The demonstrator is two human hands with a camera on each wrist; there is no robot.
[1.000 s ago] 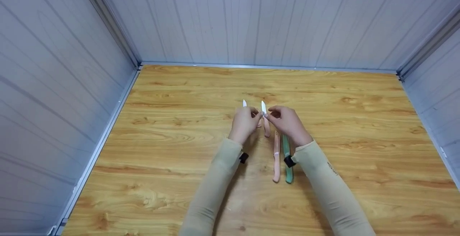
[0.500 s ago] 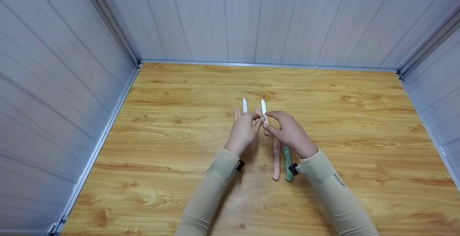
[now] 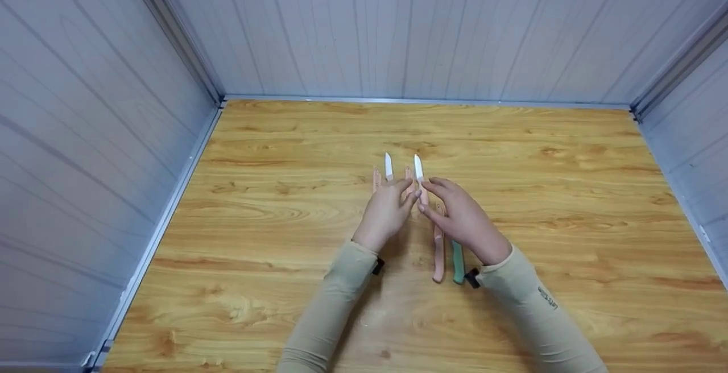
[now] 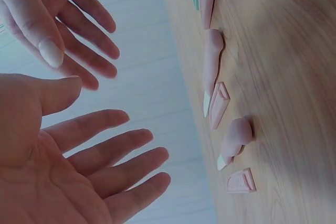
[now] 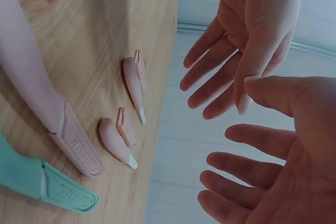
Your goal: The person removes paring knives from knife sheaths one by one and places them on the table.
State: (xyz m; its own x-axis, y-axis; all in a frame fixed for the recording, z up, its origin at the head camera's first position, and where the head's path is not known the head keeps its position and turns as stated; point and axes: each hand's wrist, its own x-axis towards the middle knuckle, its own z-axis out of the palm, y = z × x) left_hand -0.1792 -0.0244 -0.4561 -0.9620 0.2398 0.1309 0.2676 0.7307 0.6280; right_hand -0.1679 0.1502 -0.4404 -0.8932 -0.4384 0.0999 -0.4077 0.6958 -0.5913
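Note:
Both hands hover above the table with fingers apart and nothing held. The left hand [image 3: 385,212] is over two small knives, its thumb close to the right thumb. The right hand [image 3: 467,222] hangs beside it, fingers loosely bent. One small pink-handled knife [image 5: 132,83] with a bare white blade lies left, a pink sheath [image 5: 141,72] beside it. A second pink-handled knife [image 5: 114,139] lies with its white blade bare, next to another pink sheath [image 5: 127,127]. Nearer the person lie a larger pink knife [image 3: 438,259] and a green knife [image 3: 458,265], both sheathed, partly under the right hand.
The wood-grain table [image 3: 273,282] is bounded by pale panel walls [image 3: 364,32] at the back and both sides. A metal strip [image 3: 318,99] runs along the back edge.
Both hands have drawn back towards the person and the right hand has shifted slightly right. The two pink sheaths beside the small knives show more now. The knives look unmoved.

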